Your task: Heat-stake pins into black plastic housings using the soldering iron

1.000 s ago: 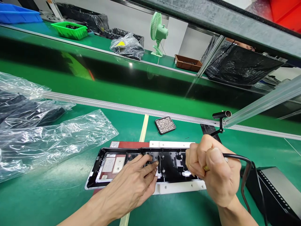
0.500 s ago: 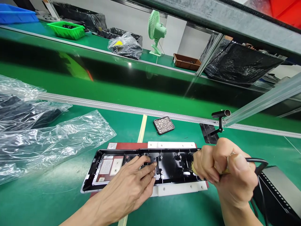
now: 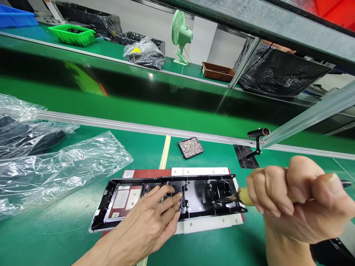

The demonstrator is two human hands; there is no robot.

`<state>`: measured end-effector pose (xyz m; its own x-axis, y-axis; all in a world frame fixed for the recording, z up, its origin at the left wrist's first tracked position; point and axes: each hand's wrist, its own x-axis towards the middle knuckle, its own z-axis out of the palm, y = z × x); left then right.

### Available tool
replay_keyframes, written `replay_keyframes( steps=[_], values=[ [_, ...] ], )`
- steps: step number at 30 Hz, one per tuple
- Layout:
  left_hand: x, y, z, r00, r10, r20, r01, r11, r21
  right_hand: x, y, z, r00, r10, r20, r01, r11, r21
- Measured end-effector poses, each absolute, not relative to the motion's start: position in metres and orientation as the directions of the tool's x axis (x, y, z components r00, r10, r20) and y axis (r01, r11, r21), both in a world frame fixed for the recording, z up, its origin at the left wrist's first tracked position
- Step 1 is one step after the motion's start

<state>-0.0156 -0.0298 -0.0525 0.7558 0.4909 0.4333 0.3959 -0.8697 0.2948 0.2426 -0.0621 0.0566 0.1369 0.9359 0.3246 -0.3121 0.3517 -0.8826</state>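
Note:
A long black plastic housing [image 3: 196,204] lies with its inner side up on a red and white fixture [image 3: 213,223]. Its left end has a large cutout, and ribs and posts line its inside. My left hand [image 3: 151,216] rests on the middle of the housing, fingers stretched out and fingertips pressing on it. My right hand [image 3: 294,195] is closed around a corded tool with a yellow handle [image 3: 244,196], just off the housing's right end. The tool's metal tip is blurred and points left over the housing. A black tray of small metal pieces [image 3: 191,147] stands behind the fixture.
Clear plastic bags [image 3: 83,162] with dark parts lie at the left. A black tube on a bracket [image 3: 258,133] stands at the back right beside a metal post. A dark box-like object [image 3: 330,249] is partly hidden at the lower right. Across the barrier stands a green fan [image 3: 180,35].
My right hand has moved right with the tool, from above the housing's right end to beside it. My left hand keeps its place on the housing. The view has shifted slightly.

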Motion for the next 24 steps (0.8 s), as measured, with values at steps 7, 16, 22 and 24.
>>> replay_keyframes(
  steps=[7,16,22,24],
  values=[
    [-0.016,-0.03,-0.053,0.734,0.491,0.47,0.386,-0.87,0.307,0.25,-0.061,0.065,0.329,0.904,0.274,-0.293,0.374,-0.88],
    [-0.021,-0.033,-0.06,0.744,0.474,0.471,0.38,-0.88,0.285,0.272,-0.055,0.066,0.475,0.842,0.255,-0.183,0.378,-0.908],
    [-0.023,-0.034,-0.061,0.766,0.46,0.449,0.389,-0.888,0.247,0.287,-0.054,0.07,0.532,0.792,0.3,-0.124,0.424,-0.897],
    [-0.023,-0.034,-0.06,0.765,0.462,0.448,0.39,-0.887,0.248,0.294,-0.054,0.07,0.528,0.788,0.316,-0.114,0.435,-0.893]
  ],
)
